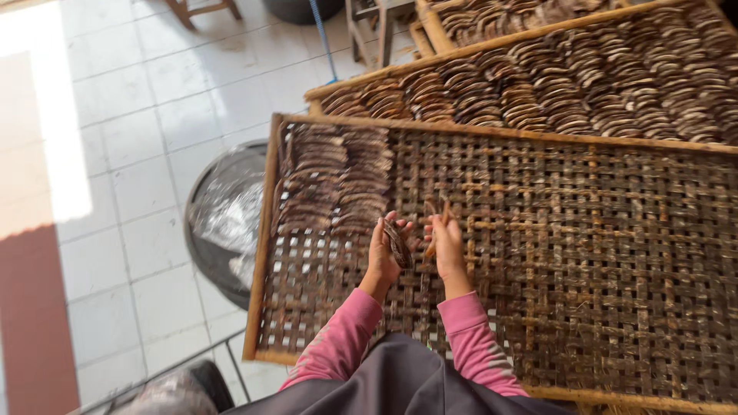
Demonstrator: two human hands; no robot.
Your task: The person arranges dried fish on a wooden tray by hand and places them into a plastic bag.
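Observation:
My left hand holds a small stack of dark brown curved strips over a woven bamboo drying rack. Close beside it, my right hand grips one thin brown strip between the fingers. Both hands hover just above the lattice, below rows of the same brown strips laid out in the rack's upper left corner. Pink sleeves cover both forearms.
A second rack packed with several rows of curved brown pieces lies beyond the first. Under the rack's left edge a dark round tub lined with clear plastic stands on the white tiled floor. Wooden furniture legs stand at the top.

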